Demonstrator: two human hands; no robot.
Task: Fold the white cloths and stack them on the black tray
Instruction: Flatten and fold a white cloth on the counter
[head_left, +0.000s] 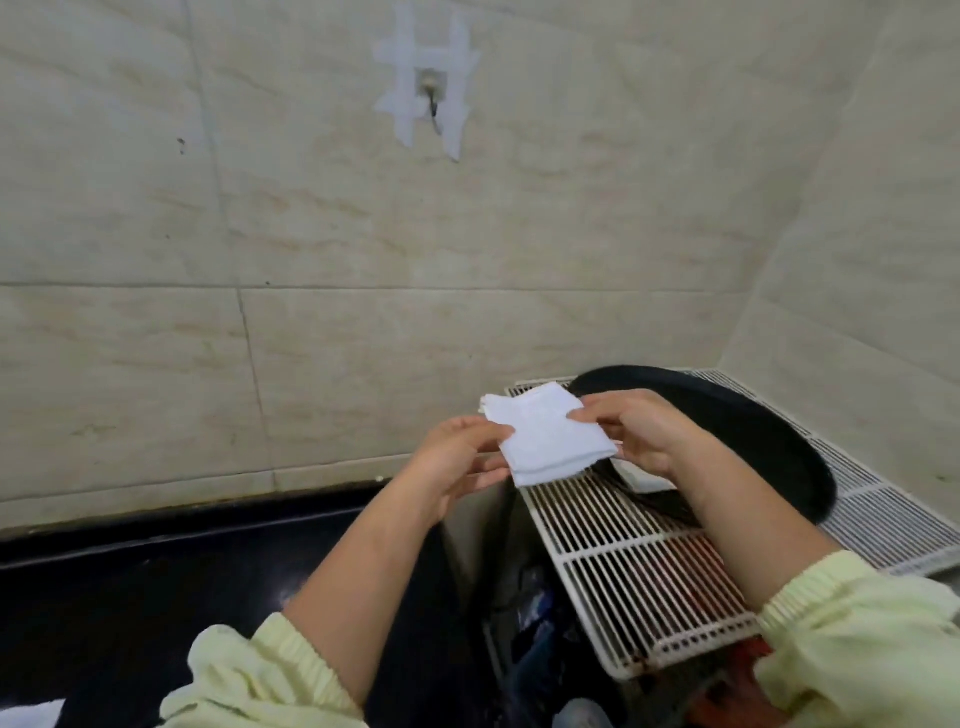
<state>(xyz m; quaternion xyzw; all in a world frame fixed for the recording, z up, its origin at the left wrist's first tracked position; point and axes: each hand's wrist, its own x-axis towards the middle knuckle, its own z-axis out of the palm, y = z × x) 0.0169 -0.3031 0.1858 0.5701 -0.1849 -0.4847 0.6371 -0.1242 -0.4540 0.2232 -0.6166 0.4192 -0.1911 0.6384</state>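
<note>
A small folded white cloth (545, 436) hangs in the air in front of the wall, held from both sides. My left hand (457, 462) pinches its left edge and my right hand (639, 431) pinches its right edge. Just to the right lies the round black tray (769, 441) on a white wire rack (639, 561). A folded white cloth (644, 480) lies on the tray, mostly hidden by my right wrist. Another white cloth (31, 714) peeks in at the bottom left corner.
A beige tiled wall stands close behind, with a taped hook (431, 98) high up. A black countertop (156, 582) fills the lower left. Below the rack's left edge is a gap with dark and blue items (535, 623).
</note>
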